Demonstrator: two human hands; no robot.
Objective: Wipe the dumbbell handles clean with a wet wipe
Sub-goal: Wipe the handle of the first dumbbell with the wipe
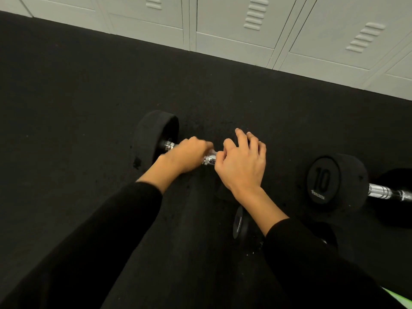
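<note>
Down on the black rubber floor (66,108), the person has both hands on the near dumbbell (153,134), which lies across the view in front of the lockers (234,30). The left hand (186,156) is curled round the chrome handle (209,159) and smeared with blur, so this looks like a wiping stroke. There's a pale smudge at its fingertips, but whether that is the wet wipe cannot be told. The right hand (243,163) sits over the dumbbell's other end with fingers spread and the thumb close against the chrome, and it reads as a steadying hold. Off to the right, well apart, lies the 2nd dumbbell (323,181), marked 10, with no hand on it.

Now the dangers. Those heads are round, and the right hand only rests there with spread fingers, so 1 hard stroke could set the dumbbell rolling on the rubber. A wipe bunched inside that fist could skip the short strip of chrome between the 2 hands, and the stub beside the far head too. Damp chrome turns slick, so the curled fingers could slide off mid-stroke
</note>
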